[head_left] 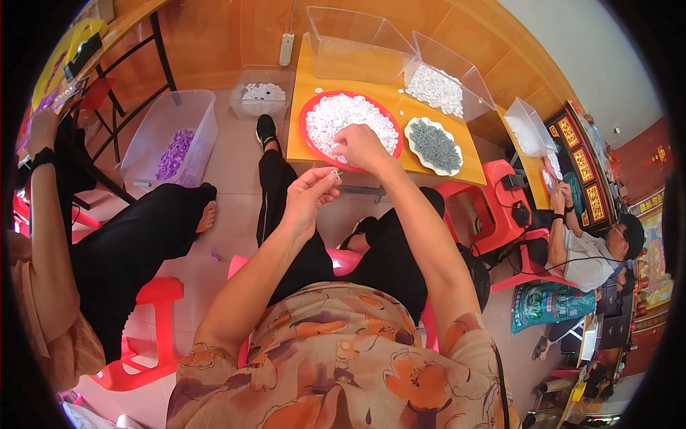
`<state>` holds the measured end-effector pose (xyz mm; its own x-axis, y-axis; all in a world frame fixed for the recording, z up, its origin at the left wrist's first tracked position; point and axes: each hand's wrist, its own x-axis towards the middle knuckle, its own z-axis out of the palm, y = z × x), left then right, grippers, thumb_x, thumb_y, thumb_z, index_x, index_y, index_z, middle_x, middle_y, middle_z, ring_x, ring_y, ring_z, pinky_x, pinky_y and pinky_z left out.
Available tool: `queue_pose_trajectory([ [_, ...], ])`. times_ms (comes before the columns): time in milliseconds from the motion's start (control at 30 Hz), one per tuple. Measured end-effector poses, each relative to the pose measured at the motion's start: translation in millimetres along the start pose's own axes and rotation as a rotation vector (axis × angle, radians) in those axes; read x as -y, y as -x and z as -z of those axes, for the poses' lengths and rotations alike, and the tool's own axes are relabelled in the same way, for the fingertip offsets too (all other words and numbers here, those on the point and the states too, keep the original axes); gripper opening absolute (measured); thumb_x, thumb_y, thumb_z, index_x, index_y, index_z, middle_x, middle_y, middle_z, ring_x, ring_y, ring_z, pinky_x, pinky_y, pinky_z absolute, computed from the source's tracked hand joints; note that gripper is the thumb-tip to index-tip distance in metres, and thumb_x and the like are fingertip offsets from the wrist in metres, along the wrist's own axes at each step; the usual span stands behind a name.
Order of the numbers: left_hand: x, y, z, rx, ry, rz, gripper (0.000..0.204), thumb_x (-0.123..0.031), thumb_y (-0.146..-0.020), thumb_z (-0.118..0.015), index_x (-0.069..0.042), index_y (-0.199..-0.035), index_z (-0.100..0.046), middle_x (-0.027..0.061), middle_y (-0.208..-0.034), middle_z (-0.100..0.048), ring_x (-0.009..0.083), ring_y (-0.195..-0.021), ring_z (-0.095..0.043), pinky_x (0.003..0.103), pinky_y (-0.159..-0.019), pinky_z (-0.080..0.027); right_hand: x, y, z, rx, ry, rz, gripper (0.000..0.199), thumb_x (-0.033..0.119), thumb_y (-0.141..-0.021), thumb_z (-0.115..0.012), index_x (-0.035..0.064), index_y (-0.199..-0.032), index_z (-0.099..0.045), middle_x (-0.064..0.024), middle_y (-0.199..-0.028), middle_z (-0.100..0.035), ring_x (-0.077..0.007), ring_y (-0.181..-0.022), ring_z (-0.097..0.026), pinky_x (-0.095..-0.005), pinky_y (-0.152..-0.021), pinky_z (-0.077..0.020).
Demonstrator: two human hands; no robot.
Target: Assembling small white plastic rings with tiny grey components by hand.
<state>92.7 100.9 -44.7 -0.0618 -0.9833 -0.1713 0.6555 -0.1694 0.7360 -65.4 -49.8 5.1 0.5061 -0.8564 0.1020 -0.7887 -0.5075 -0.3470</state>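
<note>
A small white part is pinched in the left hand fingers just off the table's near edge; the right hand dips curled fingers into the red tray, contents unseen. Another piece seems wanted for joining.

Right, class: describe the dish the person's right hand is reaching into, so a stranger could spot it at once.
Start at the low orange table ahead of the knees. On it, under the right hand, sits a round red plate heaped with small white pieces. Its neighbour is a white plate of grey pieces; only this one has a red rim.
</note>
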Motion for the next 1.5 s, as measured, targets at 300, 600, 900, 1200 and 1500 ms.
queue_pose_trajectory([
  [300, 0.4, 2.2, -1.7, 0.026, -0.007, -0.008, 0.020, -0.016, -0.102, -0.076, -0.006, -0.119, -0.075, 0.0029, -0.098, -0.077, 0.0074, -0.080, -0.068, 0.022, -0.074, -0.052, -7.7, 0.1, -1.2, -0.071, -0.122, 0.028, 0.024, 0.015, -0.080, -0.077, 0.0035, -0.100, -0.083, -0.0225, -0.102, -0.078, -0.0404, -0.096, -0.075, -0.0465, -0.092, -0.0601],
  [600, -9.9, 6.9, -4.6, 0.132, 0.036, -0.051, 0.020, -0.015, -0.104, -0.072, -0.006, -0.122, -0.073, 0.0028, -0.102, -0.076, 0.0083, -0.086, -0.068, 0.022, -0.079, -0.053, 40.5, 80.1, 17.7, -0.144, -1.356, -0.342, 0.032, 0.002, -0.101, -0.068, -0.0018, -0.132, -0.073, -0.0085, -0.103, -0.074, -0.0156, -0.089, -0.073, -0.0308, -0.084, -0.0617],
  [900, -10.3, 7.8, -7.6, 0.274, 0.373, 0.011, 0.020, -0.013, -0.110, -0.062, -0.005, -0.129, -0.064, 0.0026, -0.108, -0.071, 0.0098, -0.089, -0.066, 0.026, -0.085, -0.055, 60.5, 124.6, 20.7, -0.158, -1.394, -0.286, 0.030, 0.003, -0.099, -0.073, -0.0027, -0.129, -0.074, -0.0075, -0.107, -0.078, -0.0131, -0.092, -0.073, -0.0281, -0.085, -0.0594],
  [1200, -11.3, 7.7, -5.0, 0.388, 0.484, 0.029, 0.019, -0.012, -0.109, -0.064, -0.006, -0.126, -0.068, 0.0033, -0.104, -0.073, 0.0097, -0.087, -0.067, 0.026, -0.087, -0.057, 78.1, 133.7, 33.8, -0.111, -1.324, -0.181, 0.027, 0.001, -0.100, -0.070, -0.0056, -0.126, -0.074, -0.0088, -0.109, -0.079, -0.0130, -0.095, -0.073, -0.0279, -0.088, -0.0589],
  [1500, -12.7, 14.2, -15.6, 0.256, 0.218, -0.020, 0.018, -0.014, -0.107, -0.067, -0.005, -0.123, -0.069, 0.0022, -0.104, -0.072, 0.0085, -0.086, -0.064, 0.023, -0.082, -0.053, 64.3, 136.8, 28.7, -0.228, -1.382, -0.270, 0.028, 0.009, -0.103, -0.072, -0.0036, -0.128, -0.075, -0.0034, -0.100, -0.076, -0.0096, -0.083, -0.067, -0.0258, -0.078, -0.0557],
])
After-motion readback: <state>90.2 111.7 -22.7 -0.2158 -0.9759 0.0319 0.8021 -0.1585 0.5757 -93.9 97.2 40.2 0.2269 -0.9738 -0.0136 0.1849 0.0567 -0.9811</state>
